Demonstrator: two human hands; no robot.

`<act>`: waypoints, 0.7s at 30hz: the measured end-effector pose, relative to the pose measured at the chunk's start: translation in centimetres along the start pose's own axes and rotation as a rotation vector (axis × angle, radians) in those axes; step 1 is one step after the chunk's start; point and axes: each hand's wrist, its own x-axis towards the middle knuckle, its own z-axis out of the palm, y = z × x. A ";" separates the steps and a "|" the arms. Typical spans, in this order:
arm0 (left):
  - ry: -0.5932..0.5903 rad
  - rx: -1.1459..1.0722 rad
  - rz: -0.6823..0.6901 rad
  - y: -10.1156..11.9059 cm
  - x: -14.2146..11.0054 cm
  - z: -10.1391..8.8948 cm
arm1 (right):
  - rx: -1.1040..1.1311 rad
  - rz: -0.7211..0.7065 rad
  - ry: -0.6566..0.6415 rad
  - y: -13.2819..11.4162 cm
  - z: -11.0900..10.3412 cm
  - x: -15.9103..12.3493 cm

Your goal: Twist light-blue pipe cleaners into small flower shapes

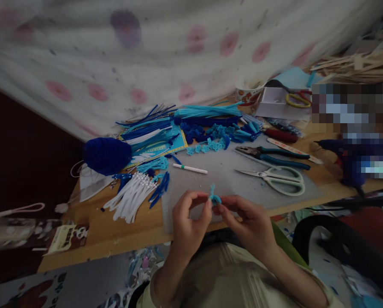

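Note:
My left hand (pixel 189 218) and my right hand (pixel 246 219) meet over the front edge of the grey mat (pixel 230 179). Both pinch a small light-blue pipe-cleaner piece (pixel 214 197) between fingertips; its twisted end sticks up between the hands. On the mat beyond lie pale green scissors (pixel 276 177), blue-handled pliers (pixel 268 155) and a white pen (pixel 190 168). Small light-blue shaped pieces (pixel 210 145) lie at the mat's far edge.
On the wooden table (pixel 114 231) are a dark blue yarn ball (pixel 107 155), bundles of blue and white pipe cleaners (pixel 136 192), a cup (pixel 249 93), a white box (pixel 275 105) and a blue glue gun (pixel 348 160). A spotted cloth (pixel 146 55) hangs behind. A dark chair (pixel 345 244) stands right.

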 end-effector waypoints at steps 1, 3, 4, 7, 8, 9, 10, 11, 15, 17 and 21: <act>-0.021 0.094 0.081 0.0 0.1 -0.1 | -0.027 -0.014 0.003 0.0 0.0 0.0; -0.088 0.274 0.224 0.1 0.4 -0.5 | -0.102 -0.051 0.007 0.1 0.0 -0.1; -0.129 0.318 0.249 0.2 0.6 -0.7 | -0.147 -0.073 0.007 0.1 0.0 -0.1; -0.239 0.179 0.089 0.8 0.7 -1.2 | -0.242 -0.119 -0.002 -0.1 -0.1 0.1; -0.271 0.072 -0.010 0.9 0.7 -1.2 | -0.245 -0.110 -0.011 -0.2 -0.1 0.2; -0.300 -0.031 -0.107 1.1 0.6 -1.3 | -0.233 -0.084 -0.024 -0.3 -0.1 0.2; -0.327 -0.107 -0.180 1.1 0.5 -1.2 | -0.212 -0.046 -0.046 -0.4 -0.1 0.3; -0.346 -0.143 -0.223 1.2 0.4 -1.2 | -0.192 -0.003 -0.074 -0.6 0.0 0.4; -0.344 -0.038 -0.207 0.9 0.2 -0.8 | -0.247 0.076 -0.165 -0.7 0.3 0.7; -0.345 -0.044 -0.240 0.8 0.2 -0.7 | -0.321 0.035 -0.179 -0.4 0.3 0.7; -0.399 -0.196 -0.340 0.8 0.3 -1.0 | -0.375 -0.054 -0.163 0.1 0.2 0.6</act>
